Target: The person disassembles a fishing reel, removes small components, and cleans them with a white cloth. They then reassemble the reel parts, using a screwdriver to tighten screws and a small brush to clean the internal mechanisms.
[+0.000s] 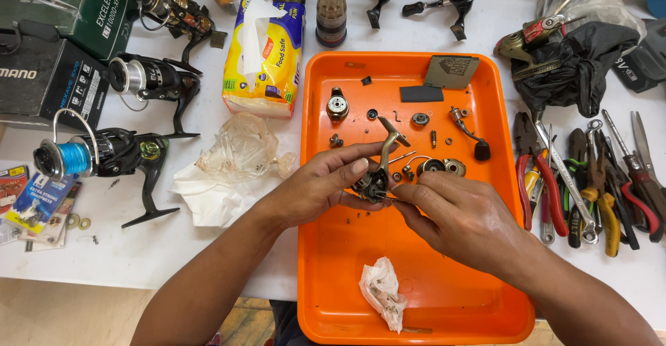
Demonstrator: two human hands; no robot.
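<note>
I hold a stripped fishing reel body [375, 179] over the middle of the orange tray [444, 297], both hands meeting on it. My left hand [320, 186] comes in from the left, its grip pinching the reel body from the left side, thumb lying along the top, the reel's bent metal stem rising just past my fingertips. My right hand [461, 214] comes in from the right, its grip pressed together on a small part at the right edge of the reel body; the part itself is too small and too covered by my fingers to tell what it is.

Loose parts lie on the tray floor beyond my hands: a round gear piece [338, 105] to the far left, a crank handle with a black knob [470, 133] to the far right, a dark flat pad [421, 93] and a grey card [451, 71] near the far rim, and small washers and screws scattered between them. A crumpled, soiled tissue [381, 292] lies at the near side of the tray.

On the white surface [139, 256] to the left of the tray lie a yellow tissue pack [267, 55], a crumpled clear plastic bag [237, 148], and three spinning reels, the nearest one with blue line [97, 155]. To the right of the tray lies a row of pliers and wrenches [590, 179], with a black cloth [579, 65] bunched beyond them.
</note>
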